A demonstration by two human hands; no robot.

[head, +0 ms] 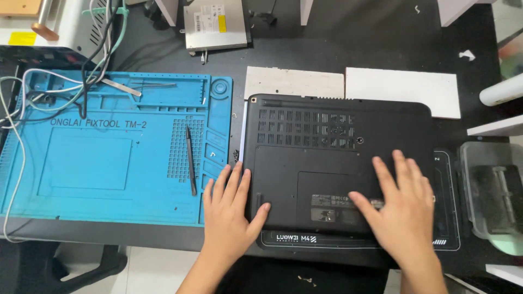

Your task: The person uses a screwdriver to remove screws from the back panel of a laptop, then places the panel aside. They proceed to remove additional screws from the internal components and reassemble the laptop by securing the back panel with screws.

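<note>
My left hand (229, 209) lay closest to me, flat and spread over the near left corner of the black laptop (327, 163), the thumb stretched out across its underside and the fingers reaching past its left edge toward the blue repair mat (87, 158). That grip pinched nothing; it only pressed down. My right hand (403, 209) was the same, fingers fanned open and palm resting on the laptop's near right part, partly covering a label there, with nothing held.

The laptop sat upside down, its vented base facing up, on a dark work mat (449, 218) whose front edge and right side showed from beneath it. All of this rested on the black desk (381, 49).

On the blue repair mat, just left of the laptop, a slim dark tool (190, 160) lay along the grid of small holes, and metal tweezers (122, 87) rested near the far trays, beside a tangle of cables (32, 92). Two pale flat boards (403, 90) sat behind the laptop, touching its far edge. Farther back lay a grey optical drive (215, 24). A clear plastic container (493, 190) stood at the right, just beside the dark work mat.
</note>
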